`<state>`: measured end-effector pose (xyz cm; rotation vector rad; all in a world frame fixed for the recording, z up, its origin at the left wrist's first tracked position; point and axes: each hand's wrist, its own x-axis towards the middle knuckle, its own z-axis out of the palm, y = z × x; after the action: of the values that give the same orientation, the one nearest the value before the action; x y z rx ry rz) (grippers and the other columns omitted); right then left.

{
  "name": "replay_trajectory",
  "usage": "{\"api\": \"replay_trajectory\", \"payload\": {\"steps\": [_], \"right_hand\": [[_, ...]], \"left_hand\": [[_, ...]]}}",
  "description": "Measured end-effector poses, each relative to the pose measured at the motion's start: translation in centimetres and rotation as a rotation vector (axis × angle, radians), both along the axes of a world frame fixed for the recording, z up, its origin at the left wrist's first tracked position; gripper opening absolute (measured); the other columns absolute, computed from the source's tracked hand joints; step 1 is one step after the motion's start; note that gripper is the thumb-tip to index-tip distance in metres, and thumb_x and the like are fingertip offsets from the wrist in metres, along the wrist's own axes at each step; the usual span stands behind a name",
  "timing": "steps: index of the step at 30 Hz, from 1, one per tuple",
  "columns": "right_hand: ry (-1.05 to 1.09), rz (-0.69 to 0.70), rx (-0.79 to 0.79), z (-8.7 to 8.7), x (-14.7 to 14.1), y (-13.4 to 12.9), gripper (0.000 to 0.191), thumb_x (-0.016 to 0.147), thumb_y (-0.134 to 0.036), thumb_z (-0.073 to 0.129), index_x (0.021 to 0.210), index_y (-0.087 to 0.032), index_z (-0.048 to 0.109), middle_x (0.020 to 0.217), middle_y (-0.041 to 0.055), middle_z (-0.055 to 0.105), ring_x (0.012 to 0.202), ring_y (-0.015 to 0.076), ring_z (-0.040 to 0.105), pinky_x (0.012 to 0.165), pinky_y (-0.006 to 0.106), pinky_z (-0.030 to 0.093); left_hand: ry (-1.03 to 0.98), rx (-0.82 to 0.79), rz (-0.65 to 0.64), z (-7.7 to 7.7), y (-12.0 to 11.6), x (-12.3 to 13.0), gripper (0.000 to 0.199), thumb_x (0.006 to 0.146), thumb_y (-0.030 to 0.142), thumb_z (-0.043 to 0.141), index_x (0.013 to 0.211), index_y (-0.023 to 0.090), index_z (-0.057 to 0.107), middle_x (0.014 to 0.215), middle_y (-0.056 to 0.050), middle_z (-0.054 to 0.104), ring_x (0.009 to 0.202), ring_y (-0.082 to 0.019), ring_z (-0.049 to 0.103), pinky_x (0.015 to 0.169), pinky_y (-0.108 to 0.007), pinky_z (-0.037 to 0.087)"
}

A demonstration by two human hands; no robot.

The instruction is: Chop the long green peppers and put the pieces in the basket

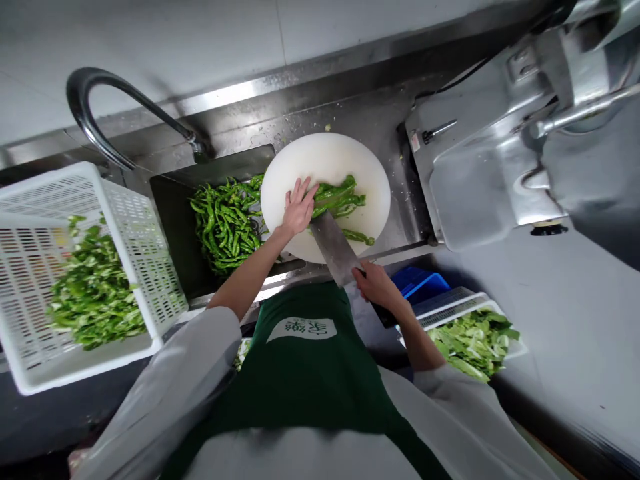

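A round white cutting board (285,160) lies across the right part of the sink. Long green peppers (337,197) are bunched on it, and one pepper (357,237) lies apart nearer to me. My left hand (299,208) is open, fingers stretched over the board at the left end of the bunch. In my right hand (376,285) is the black handle of a cleaver (334,250). Its broad blade slants up and left over the board's near side, the tip close to my left fingers and the peppers.
More green peppers (225,230) fill the sink basin (175,200), below a curved faucet (125,87). At left stands a white basket (125,233) with cut greens. Right are a metal slicing machine (480,180), a blue container (420,285) and a tray of leafy greens (475,343).
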<state>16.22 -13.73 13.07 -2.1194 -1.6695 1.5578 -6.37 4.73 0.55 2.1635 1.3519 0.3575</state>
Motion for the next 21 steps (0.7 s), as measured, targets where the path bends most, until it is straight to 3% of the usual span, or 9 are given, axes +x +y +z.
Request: {"api": "replay_trajectory", "payload": {"steps": [4, 7, 9, 11, 13, 15, 18, 21], "right_hand": [[-0.094, 0.097, 0.083, 4.9, 5.1, -4.9, 0.022, 0.098, -0.03, 0.047, 0.076, -0.024, 0.046, 0.062, 0.0009, 0.059, 0.058, 0.0172, 0.058, 0.057, 0.027, 0.033], [-0.154, 0.016, 0.133, 6.2, 8.4, -7.3, 0.029, 0.101, -0.039, 0.044, 0.076, -0.025, 0.045, 0.058, 0.0004, 0.057, 0.056, 0.0186, 0.058, 0.057, 0.028, 0.034], [-0.298, -0.038, 0.205, 5.2, 9.3, -6.9, 0.028, 0.102, -0.039, 0.043, 0.08, -0.023, 0.05, 0.062, 0.0027, 0.061, 0.059, 0.02, 0.06, 0.059, 0.028, 0.036], [-0.49, -0.044, 0.248, 3.1, 9.3, -5.1, 0.023, 0.103, -0.033, 0.042, 0.091, -0.019, 0.056, 0.072, 0.0075, 0.067, 0.066, 0.0219, 0.065, 0.063, 0.029, 0.038], [-0.628, -0.018, 0.224, 0.6, 8.4, -2.5, 0.023, 0.104, -0.028, 0.04, 0.103, -0.015, 0.059, 0.082, 0.0122, 0.072, 0.074, 0.0238, 0.069, 0.066, 0.029, 0.04], [-0.685, 0.01, 0.18, -1.6, 7.2, -0.1, 0.027, 0.106, -0.027, 0.037, 0.111, -0.012, 0.059, 0.09, 0.0155, 0.074, 0.082, 0.0259, 0.071, 0.07, 0.03, 0.042], [-0.653, 0.056, 0.145, -3.3, 5.4, 1.8, 0.029, 0.107, -0.025, 0.033, 0.116, -0.011, 0.057, 0.098, 0.0177, 0.074, 0.091, 0.0276, 0.072, 0.077, 0.032, 0.046], [-0.568, 0.115, 0.16, -3.8, 4.3, 2.4, 0.029, 0.107, -0.024, 0.032, 0.12, -0.012, 0.055, 0.105, 0.0184, 0.073, 0.098, 0.0289, 0.072, 0.085, 0.035, 0.047]], "left_hand": [[0.091, -0.06, -0.108, 0.7, 0.7, -0.6, 0.061, 0.107, 0.047, 0.017, 0.162, 0.026, 0.03, 0.171, -0.006, 0.02, 0.159, -0.031, 0.009, 0.124, -0.062, 0.016], [0.143, -0.003, -0.084, 2.3, 2.0, 0.4, 0.065, 0.105, 0.054, 0.019, 0.16, 0.024, 0.034, 0.171, -0.007, 0.021, 0.159, -0.031, 0.011, 0.125, -0.059, 0.017], [0.189, -0.011, -0.049, 3.2, 3.0, 2.0, 0.077, 0.101, 0.065, 0.025, 0.163, 0.02, 0.027, 0.171, -0.01, 0.019, 0.159, -0.033, 0.011, 0.125, -0.057, 0.017], [0.261, -0.098, -0.114, 3.6, 3.1, 4.2, 0.1, 0.092, 0.079, 0.035, 0.166, 0.015, 0.014, 0.171, -0.015, 0.016, 0.157, -0.039, 0.013, 0.125, -0.059, 0.015], [0.351, -0.158, -0.221, 3.6, 1.6, 6.3, 0.122, 0.079, 0.088, 0.048, 0.166, 0.013, 0.005, 0.172, -0.018, 0.009, 0.156, -0.045, 0.013, 0.125, -0.062, 0.012], [0.423, -0.111, -0.251, 3.3, -1.2, 7.9, 0.133, 0.072, 0.089, 0.058, 0.166, 0.014, 0.003, 0.172, -0.019, 0.003, 0.155, -0.05, 0.01, 0.124, -0.066, 0.008], [0.456, 0.022, -0.166, 2.7, -5.6, 9.3, 0.124, 0.078, 0.084, 0.058, 0.166, 0.014, 0.006, 0.172, -0.018, 0.006, 0.154, -0.05, 0.013, 0.123, -0.069, 0.004], [0.443, 0.063, -0.026, 2.4, -7.1, 9.5, 0.099, 0.094, 0.073, 0.042, 0.166, 0.013, 0.01, 0.169, -0.017, 0.022, 0.151, -0.046, 0.026, 0.123, -0.066, 0.009]]}}
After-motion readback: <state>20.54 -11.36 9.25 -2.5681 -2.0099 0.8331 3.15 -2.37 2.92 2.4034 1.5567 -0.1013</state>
